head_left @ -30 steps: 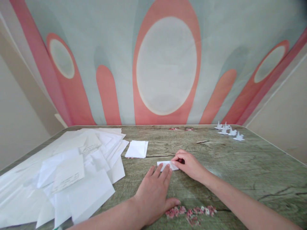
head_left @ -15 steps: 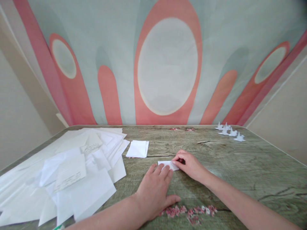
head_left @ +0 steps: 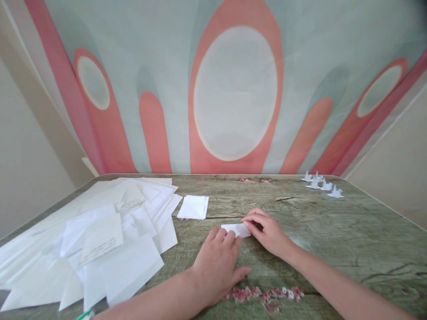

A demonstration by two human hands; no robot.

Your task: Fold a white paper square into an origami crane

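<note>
A small folded piece of white paper (head_left: 236, 229) lies on the wood-patterned table between my hands. My left hand (head_left: 218, 262) rests flat, fingertips on the paper's near left edge and thumb stretched out on the tabletop. At the paper's right end, my right hand (head_left: 267, 231) pinches its corner between thumb and fingers. A stack of square white sheets (head_left: 192, 207) lies just beyond and to the left of the folded paper.
Loose white sheets (head_left: 133, 266), some with writing, cover the table's left side. Several folded paper birds (head_left: 335, 192) stand at the far right. Pink flower patterns (head_left: 247, 293) mark the table's near edge. A patterned backdrop (head_left: 233, 93) rises behind the table (head_left: 350, 235).
My right hand's fingers have shifted slightly on the paper's right end, and the thumb sits more clearly on its corner. My left hand stays flat on it. The view has moved slightly.
</note>
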